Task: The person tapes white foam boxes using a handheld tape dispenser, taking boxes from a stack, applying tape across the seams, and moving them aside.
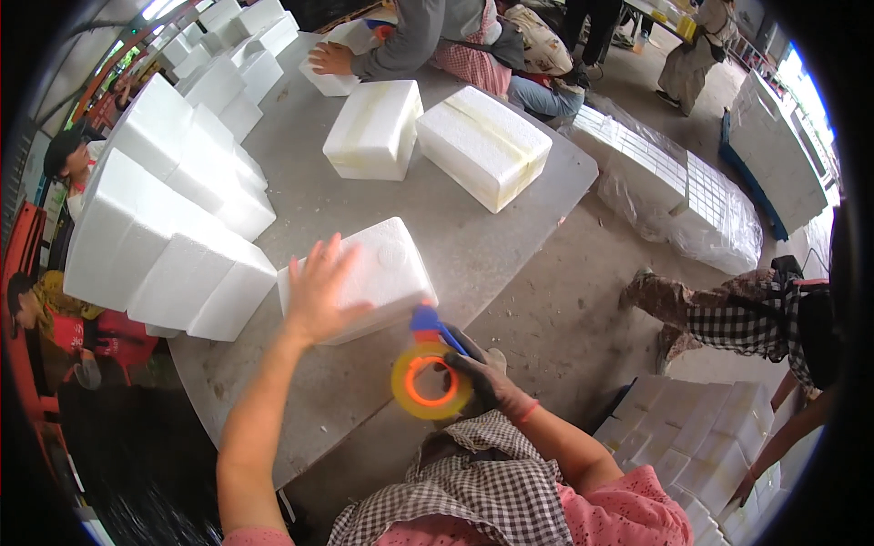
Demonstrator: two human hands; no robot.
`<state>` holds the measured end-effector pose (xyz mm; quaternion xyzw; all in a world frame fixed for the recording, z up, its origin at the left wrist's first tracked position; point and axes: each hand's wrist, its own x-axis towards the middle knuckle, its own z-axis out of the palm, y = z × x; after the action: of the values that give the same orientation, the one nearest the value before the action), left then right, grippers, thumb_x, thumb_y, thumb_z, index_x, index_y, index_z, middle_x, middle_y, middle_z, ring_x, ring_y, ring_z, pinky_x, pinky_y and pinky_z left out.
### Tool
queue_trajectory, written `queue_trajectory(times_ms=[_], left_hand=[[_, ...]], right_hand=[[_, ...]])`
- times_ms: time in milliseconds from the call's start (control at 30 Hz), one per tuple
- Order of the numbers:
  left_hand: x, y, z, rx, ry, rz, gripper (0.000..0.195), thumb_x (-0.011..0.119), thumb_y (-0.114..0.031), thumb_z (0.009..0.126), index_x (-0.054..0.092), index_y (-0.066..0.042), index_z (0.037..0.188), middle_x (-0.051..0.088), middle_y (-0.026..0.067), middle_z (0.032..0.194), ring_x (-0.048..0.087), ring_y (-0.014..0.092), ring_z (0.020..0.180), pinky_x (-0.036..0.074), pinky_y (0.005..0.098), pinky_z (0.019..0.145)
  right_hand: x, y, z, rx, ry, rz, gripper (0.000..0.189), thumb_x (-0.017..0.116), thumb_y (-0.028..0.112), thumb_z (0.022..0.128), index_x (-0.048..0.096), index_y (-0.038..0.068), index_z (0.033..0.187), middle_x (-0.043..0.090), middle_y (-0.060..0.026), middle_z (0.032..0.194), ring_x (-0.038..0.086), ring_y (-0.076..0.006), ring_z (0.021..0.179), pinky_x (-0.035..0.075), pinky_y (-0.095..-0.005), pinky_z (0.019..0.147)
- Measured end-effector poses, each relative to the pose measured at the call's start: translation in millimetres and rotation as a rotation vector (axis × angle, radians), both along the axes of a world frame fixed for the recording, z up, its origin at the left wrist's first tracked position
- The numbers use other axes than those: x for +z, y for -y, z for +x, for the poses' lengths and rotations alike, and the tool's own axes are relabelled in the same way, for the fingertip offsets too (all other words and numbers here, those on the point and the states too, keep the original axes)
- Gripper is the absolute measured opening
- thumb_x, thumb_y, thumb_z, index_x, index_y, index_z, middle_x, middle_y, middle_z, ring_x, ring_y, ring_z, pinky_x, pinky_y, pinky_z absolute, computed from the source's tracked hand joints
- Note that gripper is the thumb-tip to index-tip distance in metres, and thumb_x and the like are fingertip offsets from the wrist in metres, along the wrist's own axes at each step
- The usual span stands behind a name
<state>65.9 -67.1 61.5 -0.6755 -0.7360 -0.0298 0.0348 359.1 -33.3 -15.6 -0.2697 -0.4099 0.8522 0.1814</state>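
A white polystyrene foam box lies on the grey tabletop right in front of me. My left hand, bare and slightly blurred, spreads its fingers over the near left part of that box. In my right hand, which wears a dark glove, is a tape dispenser with a blue and red head. Its roll of yellowish tape sits on an orange hub. The dispenser's head is at the box's near right corner; whether tape touches the foam there, I cannot tell.
Stacked white foam boxes line the table's left side. Two taped boxes stand farther back, where a co-worker's hand rests on another box. Plastic-wrapped foam pieces lie on the floor at right. More boxes are piled behind my right arm.
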Motion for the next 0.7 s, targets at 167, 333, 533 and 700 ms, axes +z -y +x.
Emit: queue_trajectory(times_ms=[167,333,533,700], left_hand=[[-15,32,-96,0.710,1.191,-0.148,0.057,0.058,-0.047,0.088,0.056,-0.001,0.122,0.062,0.0172,0.118,0.058,0.027,0.107,0.041,0.0360,0.094],[-15,65,-16,0.537,0.803,-0.089,0.063,0.063,-0.052,0.083,0.057,-0.003,0.122,0.060,0.0193,0.118,0.056,0.032,0.110,0.043,0.0365,0.095],[-2,37,14,0.049,0.032,0.152,0.065,0.067,-0.053,0.077,0.055,-0.018,0.131,0.029,0.0200,0.148,0.023,0.044,0.137,0.029,0.0507,0.108],[-14,36,10,0.018,0.225,0.189,0.066,0.073,-0.050,0.072,0.057,-0.021,0.130,0.028,0.0203,0.149,0.019,0.049,0.136,0.030,0.0540,0.107]], right_hand=[[-7,-23,-49,-0.060,-0.089,-0.026,0.065,0.056,0.037,0.093,0.031,0.006,0.145,0.049,-0.0059,0.128,0.049,-0.0143,0.108,0.041,-0.0299,0.095],[-17,-158,-86,0.212,-0.137,0.148,0.053,0.058,0.027,0.090,0.045,0.001,0.135,0.057,-0.0047,0.122,0.055,-0.0132,0.103,0.046,-0.0279,0.089],[-5,-166,-86,0.367,-0.084,-0.074,0.052,0.057,0.024,0.093,0.043,0.002,0.137,0.055,-0.0042,0.126,0.054,-0.0114,0.109,0.045,-0.0240,0.092],[-12,-73,-8,0.297,-0.174,0.018,0.061,0.059,0.022,0.090,0.035,0.003,0.143,0.050,-0.0064,0.134,0.052,-0.0160,0.113,0.043,-0.0268,0.096]])
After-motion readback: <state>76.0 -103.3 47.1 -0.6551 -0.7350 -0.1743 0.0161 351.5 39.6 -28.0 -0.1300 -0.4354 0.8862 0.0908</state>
